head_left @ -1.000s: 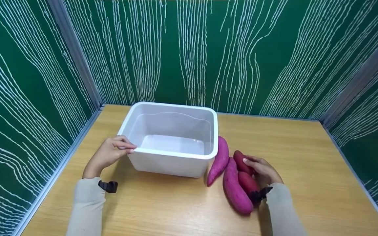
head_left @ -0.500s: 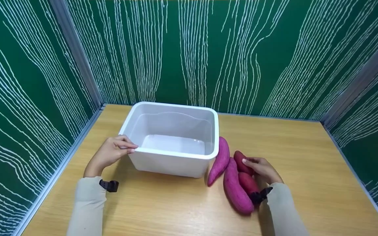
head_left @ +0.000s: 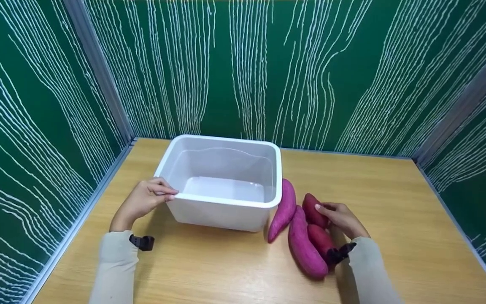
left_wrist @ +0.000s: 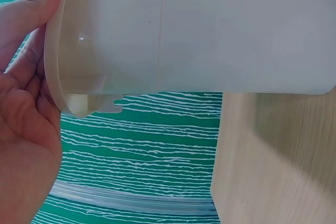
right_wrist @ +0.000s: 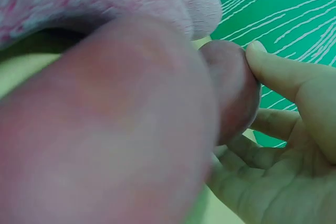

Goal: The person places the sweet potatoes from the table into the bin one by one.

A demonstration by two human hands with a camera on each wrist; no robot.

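Pinching the farther dark-red tuber point(head_left: 313, 213) right of the white bin point(head_left: 226, 201), the right hand point(head_left: 344, 219) — the nearer one — meets its far-left-to-near-right long axis from the right, while the left hand point(head_left: 145, 200) grips the bin's rim.

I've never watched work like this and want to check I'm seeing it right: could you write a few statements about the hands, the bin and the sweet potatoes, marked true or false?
1. The left hand grips the rim of the white bin. True.
2. Two purple sweet potatoes and two red ones are outside the bin. True.
3. The right hand holds a purple sweet potato. False: it holds the farther red one.
4. A lid covers the bin. False: its top is open.
5. The sweet potatoes are on the bin's left. False: they are on its right.
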